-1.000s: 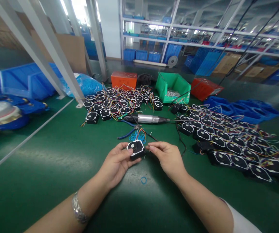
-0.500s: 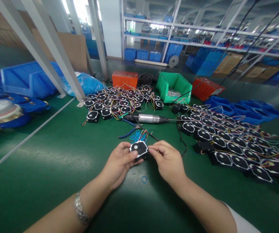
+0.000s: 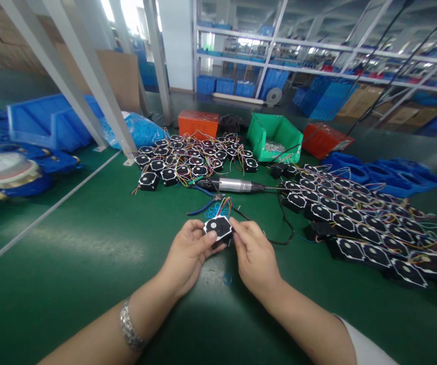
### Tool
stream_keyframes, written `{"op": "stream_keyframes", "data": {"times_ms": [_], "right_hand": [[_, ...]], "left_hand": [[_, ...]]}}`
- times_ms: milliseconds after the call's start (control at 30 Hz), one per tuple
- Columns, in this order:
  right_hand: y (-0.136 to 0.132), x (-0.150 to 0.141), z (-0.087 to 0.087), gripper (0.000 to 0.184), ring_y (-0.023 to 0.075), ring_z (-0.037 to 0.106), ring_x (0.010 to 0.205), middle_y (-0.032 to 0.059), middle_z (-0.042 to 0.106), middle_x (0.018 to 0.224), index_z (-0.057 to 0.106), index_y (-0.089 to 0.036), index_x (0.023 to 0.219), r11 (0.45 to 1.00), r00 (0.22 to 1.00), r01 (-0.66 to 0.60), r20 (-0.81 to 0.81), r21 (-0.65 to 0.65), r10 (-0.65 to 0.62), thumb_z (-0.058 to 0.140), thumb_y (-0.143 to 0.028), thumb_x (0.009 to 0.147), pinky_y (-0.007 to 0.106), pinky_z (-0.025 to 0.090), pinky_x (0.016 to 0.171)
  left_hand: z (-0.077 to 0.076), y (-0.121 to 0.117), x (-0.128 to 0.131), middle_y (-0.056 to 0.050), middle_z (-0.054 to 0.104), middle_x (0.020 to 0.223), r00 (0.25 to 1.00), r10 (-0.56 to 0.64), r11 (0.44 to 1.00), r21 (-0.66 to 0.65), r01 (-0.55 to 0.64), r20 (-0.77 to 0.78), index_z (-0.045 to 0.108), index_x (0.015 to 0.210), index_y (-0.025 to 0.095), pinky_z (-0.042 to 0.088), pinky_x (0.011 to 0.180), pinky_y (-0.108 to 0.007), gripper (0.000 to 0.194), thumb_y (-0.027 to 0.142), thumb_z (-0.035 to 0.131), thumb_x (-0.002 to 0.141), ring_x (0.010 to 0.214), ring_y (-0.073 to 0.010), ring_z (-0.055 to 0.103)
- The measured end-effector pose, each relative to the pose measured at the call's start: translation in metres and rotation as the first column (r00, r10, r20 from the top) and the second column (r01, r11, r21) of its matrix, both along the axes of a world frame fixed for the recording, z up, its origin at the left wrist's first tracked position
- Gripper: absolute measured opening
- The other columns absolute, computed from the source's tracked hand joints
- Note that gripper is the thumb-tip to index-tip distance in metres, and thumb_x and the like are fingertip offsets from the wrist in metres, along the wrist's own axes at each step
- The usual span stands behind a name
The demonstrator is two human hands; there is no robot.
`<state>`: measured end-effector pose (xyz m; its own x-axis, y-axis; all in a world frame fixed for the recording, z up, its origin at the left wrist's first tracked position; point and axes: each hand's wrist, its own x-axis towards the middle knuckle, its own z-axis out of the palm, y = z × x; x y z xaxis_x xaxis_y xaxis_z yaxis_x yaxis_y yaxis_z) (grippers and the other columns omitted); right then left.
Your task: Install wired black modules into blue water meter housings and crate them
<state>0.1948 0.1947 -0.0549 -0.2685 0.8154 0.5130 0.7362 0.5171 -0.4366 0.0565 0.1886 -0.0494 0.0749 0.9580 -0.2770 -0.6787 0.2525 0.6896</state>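
My left hand (image 3: 190, 251) holds a small black box-shaped unit (image 3: 221, 229) by its left side, thumb on its top face. The unit has a white outline, a pale round spot and coloured wires leaving its far side. My right hand (image 3: 254, 253) is closed at the unit's right edge, fingertips against that corner; whether a smaller part is pinched there is hidden. Just beyond the unit lies a pile of blue rings (image 3: 214, 210). One loose blue ring (image 3: 227, 279) rests on the green tabletop (image 3: 108, 284) between my wrists.
A silver and black electric screwdriver (image 3: 235, 185) and blue-handled pliers (image 3: 201, 209) lie ahead. Similar wired units (image 3: 195, 161) crowd the back, with more rows (image 3: 370, 230) at right. A green bin (image 3: 256, 137) holds small metal pieces. A white post (image 3: 106, 86) stands at left.
My right hand has turned and its fingers have come in closer along the unit's right side. The unit has tilted slightly in my left hand.
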Motion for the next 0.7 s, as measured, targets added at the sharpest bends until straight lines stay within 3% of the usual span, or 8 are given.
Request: {"op": "stream_keyframes", "data": {"times_ms": [200,300,400,533,700], "right_hand": [[0.001,0.003,0.001,0.038,0.0067,0.049,0.086,0.0058,0.047,0.104,0.044,-0.016,0.122,0.988,0.997,-0.067,0.036,-0.138,0.072,0.029,-0.017,0.087,0.017,0.044,0.074],[0.009,0.01,0.005,0.043,0.0067,0.049,0.091,0.0032,0.049,0.101,0.035,-0.019,0.127,0.967,0.998,-0.053,0.026,-0.25,0.061,0.035,-0.014,0.084,0.019,0.042,0.08],[0.017,0.017,0.008,0.036,0.0074,0.049,0.089,0.0005,0.05,0.096,0.047,-0.023,0.114,0.926,0.983,0.014,0.176,-0.378,0.057,0.049,-0.016,0.079,0.019,0.041,0.079],[0.025,0.018,0.006,0.02,0.0098,0.05,0.084,-0.0007,0.047,0.101,0.055,-0.025,0.098,0.876,0.866,0.05,0.458,-0.479,0.201,0.055,-0.023,0.077,0.018,0.036,0.066],[0.027,0.015,-0.002,0.012,0.006,0.047,0.07,-0.0003,0.047,0.094,0.054,-0.019,0.085,0.844,0.829,0.011,0.477,-0.536,0.292,0.043,-0.022,0.083,0.016,0.026,0.058]], "left_hand": [[-0.003,0.006,-0.005,-0.004,0.062,0.081,0.998,0.028,0.998,-0.052,-0.025,0.058,0.045,0.076,0.015,0.052,0.066,-0.029,0.022,0.008,0.063,0.066,0.074,-0.0147,0.061],[0.0,0.008,-0.009,-0.004,0.062,0.082,0.997,0.03,0.999,-0.04,-0.027,0.065,0.046,0.074,0.015,0.052,0.067,-0.029,0.018,0.007,0.06,0.068,0.074,-0.0147,0.061],[0.004,0.011,-0.015,-0.003,0.062,0.081,0.996,0.074,0.997,-0.014,-0.074,0.055,0.046,0.072,0.015,0.052,0.066,-0.031,0.017,0.006,0.059,0.067,0.075,-0.016,0.061],[0.007,0.013,-0.021,-0.002,0.062,0.081,0.99,0.135,0.991,-0.008,-0.135,0.036,0.047,0.072,0.016,0.051,0.068,-0.032,0.017,0.005,0.059,0.065,0.077,-0.0176,0.061],[0.006,0.012,-0.022,-0.003,0.062,0.079,1.0,0.026,1.0,0.01,-0.026,0.001,0.051,0.079,0.017,0.049,0.064,-0.029,0.016,0.011,0.059,0.067,0.071,-0.0158,0.06]]}}
